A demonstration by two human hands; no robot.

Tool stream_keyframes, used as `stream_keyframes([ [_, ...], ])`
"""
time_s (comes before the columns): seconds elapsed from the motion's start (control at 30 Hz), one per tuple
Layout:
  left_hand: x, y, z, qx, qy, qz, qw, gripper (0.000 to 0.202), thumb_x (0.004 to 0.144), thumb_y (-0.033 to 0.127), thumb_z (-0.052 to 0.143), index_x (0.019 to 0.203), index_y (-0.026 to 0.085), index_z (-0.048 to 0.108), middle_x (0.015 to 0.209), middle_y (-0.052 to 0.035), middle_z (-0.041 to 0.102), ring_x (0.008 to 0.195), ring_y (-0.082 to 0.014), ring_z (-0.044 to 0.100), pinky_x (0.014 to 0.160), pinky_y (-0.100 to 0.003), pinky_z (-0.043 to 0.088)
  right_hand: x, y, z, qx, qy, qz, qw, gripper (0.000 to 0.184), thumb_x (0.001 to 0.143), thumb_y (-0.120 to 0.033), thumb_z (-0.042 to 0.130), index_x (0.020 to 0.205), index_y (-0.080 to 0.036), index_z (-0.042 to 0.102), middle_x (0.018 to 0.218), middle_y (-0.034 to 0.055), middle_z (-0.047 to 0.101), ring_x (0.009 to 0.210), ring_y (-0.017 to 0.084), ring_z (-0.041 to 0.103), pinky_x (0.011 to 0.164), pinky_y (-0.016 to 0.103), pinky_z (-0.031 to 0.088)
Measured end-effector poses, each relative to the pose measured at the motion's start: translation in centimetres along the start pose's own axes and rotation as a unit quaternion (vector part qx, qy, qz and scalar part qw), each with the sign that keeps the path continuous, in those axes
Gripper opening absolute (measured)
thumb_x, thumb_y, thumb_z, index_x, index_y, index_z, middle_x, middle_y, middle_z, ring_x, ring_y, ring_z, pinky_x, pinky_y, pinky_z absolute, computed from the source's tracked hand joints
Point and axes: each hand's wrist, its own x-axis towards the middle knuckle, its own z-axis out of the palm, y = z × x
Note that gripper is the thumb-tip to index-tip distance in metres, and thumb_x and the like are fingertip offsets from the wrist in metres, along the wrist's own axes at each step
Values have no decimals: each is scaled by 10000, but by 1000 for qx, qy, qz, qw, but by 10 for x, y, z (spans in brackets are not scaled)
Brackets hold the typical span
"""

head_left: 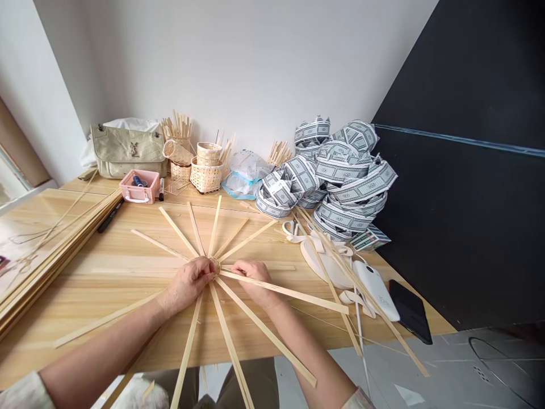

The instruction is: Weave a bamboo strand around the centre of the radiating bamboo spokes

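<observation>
Flat bamboo strips (pixel 238 234) spread like spokes from a small woven centre (pixel 216 264) above the wooden table. My left hand (pixel 187 287) is closed in a pinch on the left side of this centre, thumb and fingers pressed on the crossing strips. Just right of it, my right hand (pixel 255 282) has curled fingers pinched at a strip near the centre. One long strip (pixel 298 295) passes over the back of that hand. Several lower strips reach over the table's front edge, toward my lap. The exact spot under my right fingertips is hidden.
A bundle of long strips (pixel 63 250) lies left. Behind stand a pink box (pixel 139 187), a bag (pixel 130 152), small woven baskets (pixel 206 175) and patterned paper coils (pixel 349 170). Scissors (pixel 292 228), a tape roll (pixel 323 264), a white device (pixel 377 288) and a phone (pixel 411 311) lie right.
</observation>
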Motion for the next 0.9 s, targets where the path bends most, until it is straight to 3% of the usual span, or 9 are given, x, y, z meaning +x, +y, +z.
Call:
stream_keyframes([
  [0.2, 0, 0, 0, 2, 1, 14, 1000, 203, 747, 172, 420, 560, 178, 341, 720, -1, 545, 652, -113, 498, 605, -224, 385, -1, 1, 4, 20, 17, 3, 1000, 164, 682, -180, 439, 526, -165, 489, 504, -51, 440, 496, 66, 357, 498, 183, 233],
  [0.5, 0, -1, 0, 19, -7, 5, 1000, 203, 743, 190, 414, 558, 181, 333, 735, -10, 556, 657, -118, 497, 609, -232, 383, 1, 0, -2, 26, -6, -12, 1000, 168, 675, -178, 427, 518, -161, 486, 514, -47, 450, 499, 68, 358, 494, 186, 236],
  [0.9, 0, 2, -1, 37, -13, 10, 999, 206, 742, 166, 405, 558, 183, 315, 729, -12, 553, 653, -119, 494, 606, -233, 383, -3, -5, 0, 86, 1, 26, 996, 177, 680, -206, 446, 514, -158, 486, 494, -45, 410, 499, 71, 353, 481, 182, 248],
])
